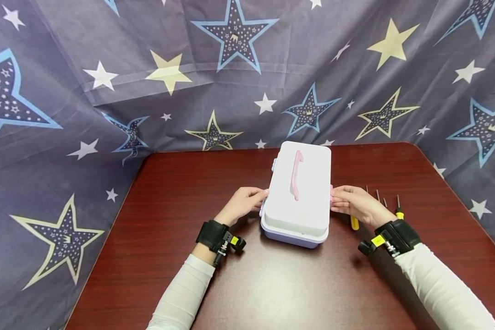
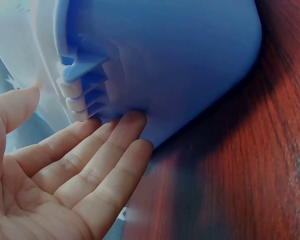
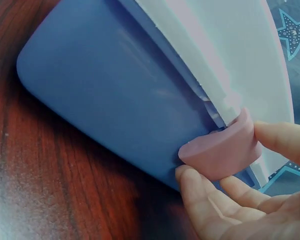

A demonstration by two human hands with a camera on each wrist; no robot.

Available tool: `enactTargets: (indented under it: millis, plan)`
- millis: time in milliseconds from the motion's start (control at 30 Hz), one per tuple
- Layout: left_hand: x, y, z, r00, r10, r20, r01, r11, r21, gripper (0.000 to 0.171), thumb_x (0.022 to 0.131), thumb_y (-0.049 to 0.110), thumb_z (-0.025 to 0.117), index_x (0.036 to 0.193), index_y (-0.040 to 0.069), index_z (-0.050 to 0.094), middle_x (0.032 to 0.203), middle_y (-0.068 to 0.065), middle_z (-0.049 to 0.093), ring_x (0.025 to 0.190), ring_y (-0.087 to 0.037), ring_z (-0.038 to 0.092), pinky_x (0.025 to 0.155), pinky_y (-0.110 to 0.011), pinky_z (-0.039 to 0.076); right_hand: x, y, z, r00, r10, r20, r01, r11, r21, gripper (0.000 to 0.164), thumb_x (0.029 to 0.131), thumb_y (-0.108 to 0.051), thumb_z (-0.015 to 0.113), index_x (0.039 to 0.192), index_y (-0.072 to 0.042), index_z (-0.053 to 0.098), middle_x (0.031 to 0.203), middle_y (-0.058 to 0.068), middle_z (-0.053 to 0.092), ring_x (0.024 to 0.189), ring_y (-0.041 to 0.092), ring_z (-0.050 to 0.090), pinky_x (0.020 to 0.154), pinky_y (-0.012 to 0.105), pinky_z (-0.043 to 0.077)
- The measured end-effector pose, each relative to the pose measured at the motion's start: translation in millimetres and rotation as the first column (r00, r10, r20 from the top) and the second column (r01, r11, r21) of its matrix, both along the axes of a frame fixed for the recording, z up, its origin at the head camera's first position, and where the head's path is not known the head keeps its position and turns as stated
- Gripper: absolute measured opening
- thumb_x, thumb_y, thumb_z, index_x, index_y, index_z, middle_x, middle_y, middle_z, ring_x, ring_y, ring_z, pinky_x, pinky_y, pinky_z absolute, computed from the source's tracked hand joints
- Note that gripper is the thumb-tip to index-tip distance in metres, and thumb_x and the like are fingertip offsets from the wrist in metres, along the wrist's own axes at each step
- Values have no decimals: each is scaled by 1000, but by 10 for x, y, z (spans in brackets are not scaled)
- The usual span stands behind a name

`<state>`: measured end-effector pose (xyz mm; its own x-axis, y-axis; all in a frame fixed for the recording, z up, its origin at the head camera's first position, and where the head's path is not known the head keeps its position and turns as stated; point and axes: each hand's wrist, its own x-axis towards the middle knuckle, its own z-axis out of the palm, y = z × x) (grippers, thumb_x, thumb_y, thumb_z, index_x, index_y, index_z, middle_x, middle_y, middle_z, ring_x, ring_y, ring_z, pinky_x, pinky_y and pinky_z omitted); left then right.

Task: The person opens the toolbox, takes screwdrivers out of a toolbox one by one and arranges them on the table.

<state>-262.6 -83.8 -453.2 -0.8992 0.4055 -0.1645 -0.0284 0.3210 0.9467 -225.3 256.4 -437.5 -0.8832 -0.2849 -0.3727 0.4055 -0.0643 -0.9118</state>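
A storage box with a white lid, a pink carrying handle and a blue-purple base stands on the table, its lid down. At the box's left side, my left hand touches the base with nearly straight fingers, beside the hinge. My right hand is at the opposite side. In the right wrist view, its thumb and fingers pinch the pink latch at the lid's edge. The lid hides the inside of the box.
Several screwdrivers lie to the right of the box, partly behind my right hand; one yellow handle and another screwdriver show. The dark red wooden table meets a star-patterned cloth at the back and sides.
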Motion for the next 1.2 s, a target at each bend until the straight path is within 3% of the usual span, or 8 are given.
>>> enactTargets:
  millis: [133, 367, 600, 1200]
  plan:
    - [10, 6, -1, 1000, -3, 2, 3, 1000, 3, 41, 94, 38, 58, 115, 4, 67, 109, -11, 67, 88, -22, 68, 79, -38, 56, -5, 8, -4, 1000, -2, -2, 2, 1000, 7, 19, 97, -16, 55, 108, -2, 48, 88, 1, 69, 83, 12, 67, 85, 33, 53]
    - [20, -5, 11, 1000, -31, 5, 31, 999, 24, 38, 95, 36, 57, 112, 3, 67, 105, -13, 68, 88, -25, 68, 77, -38, 56, -19, 18, -9, 1000, 11, 1, -11, 999, -41, 8, 96, -12, 55, 100, -7, 60, 91, 2, 70, 87, 14, 67, 88, 34, 52]
    - [23, -21, 15, 999, -52, 5, 52, 998, 40, 35, 96, 32, 56, 106, 0, 68, 97, -14, 68, 83, -24, 69, 74, -37, 57, -29, 34, -20, 998, 55, 2, -55, 997, -55, 13, 97, -11, 54, 98, -10, 67, 95, 3, 70, 92, 14, 67, 92, 37, 49]
    - [30, -17, 26, 1000, -14, 15, 14, 1000, 5, 41, 93, 40, 59, 111, 4, 68, 105, -12, 68, 87, -22, 68, 80, -40, 55, -38, 13, -98, 998, -11, 67, 18, 995, -101, 9, 98, -15, 52, 102, -9, 58, 93, 3, 69, 89, 15, 66, 88, 36, 52]
